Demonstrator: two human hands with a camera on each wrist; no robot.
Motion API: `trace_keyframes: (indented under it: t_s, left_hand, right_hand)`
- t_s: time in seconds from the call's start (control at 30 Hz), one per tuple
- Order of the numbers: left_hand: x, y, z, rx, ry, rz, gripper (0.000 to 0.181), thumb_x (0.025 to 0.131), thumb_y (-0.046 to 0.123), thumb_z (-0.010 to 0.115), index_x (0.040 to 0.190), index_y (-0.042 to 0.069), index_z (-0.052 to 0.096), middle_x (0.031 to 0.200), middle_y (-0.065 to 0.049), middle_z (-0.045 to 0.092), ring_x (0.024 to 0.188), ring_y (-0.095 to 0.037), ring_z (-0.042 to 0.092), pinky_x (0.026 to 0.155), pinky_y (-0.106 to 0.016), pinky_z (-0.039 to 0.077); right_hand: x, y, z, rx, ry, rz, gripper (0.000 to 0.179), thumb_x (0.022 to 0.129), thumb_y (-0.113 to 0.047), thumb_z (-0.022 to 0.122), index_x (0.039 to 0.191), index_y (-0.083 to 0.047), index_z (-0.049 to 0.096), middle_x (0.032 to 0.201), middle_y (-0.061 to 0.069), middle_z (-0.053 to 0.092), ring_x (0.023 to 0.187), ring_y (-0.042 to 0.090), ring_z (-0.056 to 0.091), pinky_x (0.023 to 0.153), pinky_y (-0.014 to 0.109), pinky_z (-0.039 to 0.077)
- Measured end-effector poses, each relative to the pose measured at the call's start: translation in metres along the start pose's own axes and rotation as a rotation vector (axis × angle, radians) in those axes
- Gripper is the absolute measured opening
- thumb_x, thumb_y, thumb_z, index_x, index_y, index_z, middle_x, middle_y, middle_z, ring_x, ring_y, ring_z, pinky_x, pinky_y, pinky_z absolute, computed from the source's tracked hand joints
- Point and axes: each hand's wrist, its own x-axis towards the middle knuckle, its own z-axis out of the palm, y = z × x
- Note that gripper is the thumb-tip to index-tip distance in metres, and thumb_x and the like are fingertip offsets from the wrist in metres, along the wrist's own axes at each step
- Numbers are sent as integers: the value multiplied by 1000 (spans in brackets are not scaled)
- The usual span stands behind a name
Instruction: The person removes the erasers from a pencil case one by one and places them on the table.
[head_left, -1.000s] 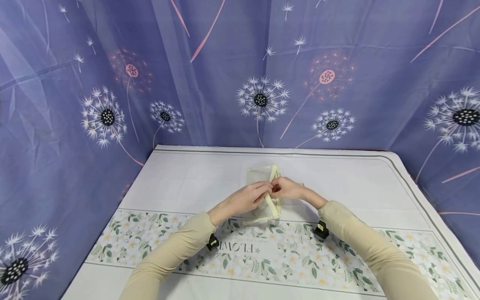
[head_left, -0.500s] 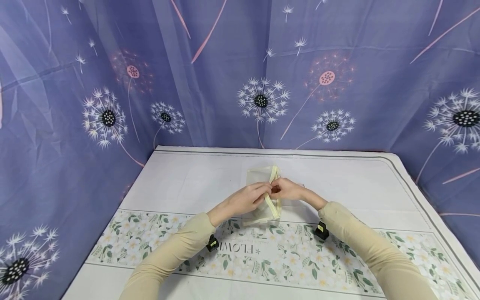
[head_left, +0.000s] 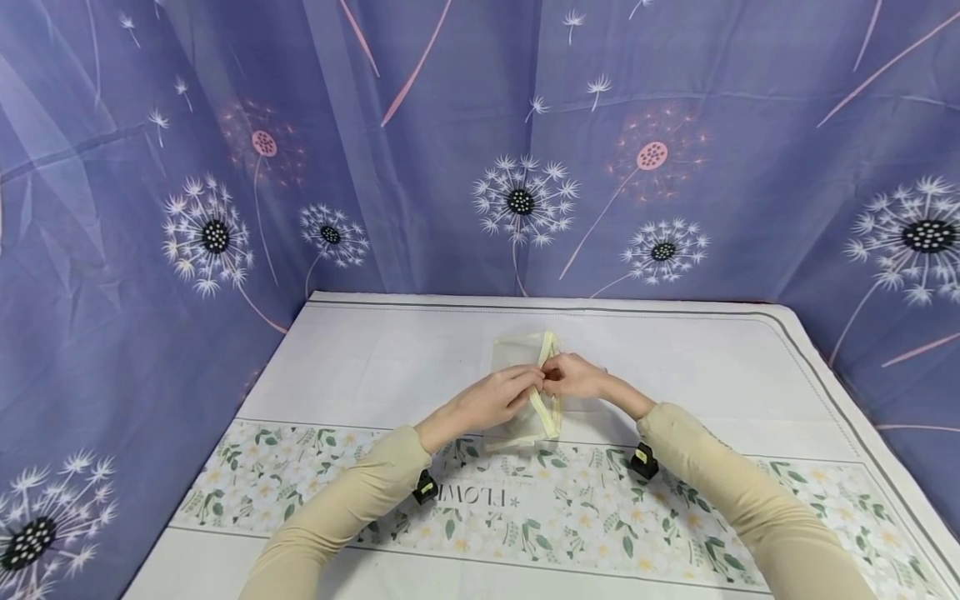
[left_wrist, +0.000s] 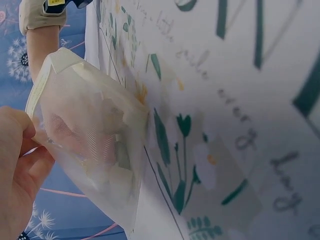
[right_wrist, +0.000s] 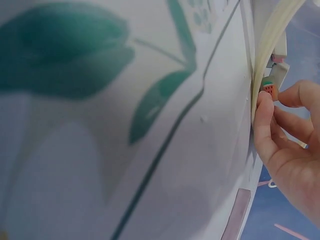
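Note:
A translucent mesh pouch with pale yellow edging stands near the middle of the table, its opening facing right. My left hand pinches the pouch's edge. Several pale, blocky items show through the mesh in the left wrist view; their kind is unclear. At the opening, my right hand has its thumb and fingers around a small red-and-green, watermelon-patterned piece. Beside that piece, white and grey items show in the right wrist view. The pouch edging partly hides the rest.
A white cloth with a band of printed flowers and lettering covers the table. One pinkish flat strip lies near the right hand. The blue dandelion curtain hangs behind the table's far edge and at both sides.

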Motion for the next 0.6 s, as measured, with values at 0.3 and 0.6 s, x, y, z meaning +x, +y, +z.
trace_keyframes:
  t_s: [0.3,0.6]
  left_hand:
    - [-1,0,0,13,-16,-11,17,90,2,51,104,7,59,118,-9,60,119,-20,53,102,-18,41]
    - [-2,-1,0,11,-7,-6,18,90,1,50,104,6,60,120,-11,59,120,-22,52,100,-19,43]
  right_hand:
    - [1,-3,2,-39,25,28,18,81,-16,62,95,-6,65,76,2,67,60,6,55,54,18,48]
    - [6,-2,6,-159,106,26,7,76,-16,66,80,-10,66,61,-3,61,51,4,50,50,16,44]
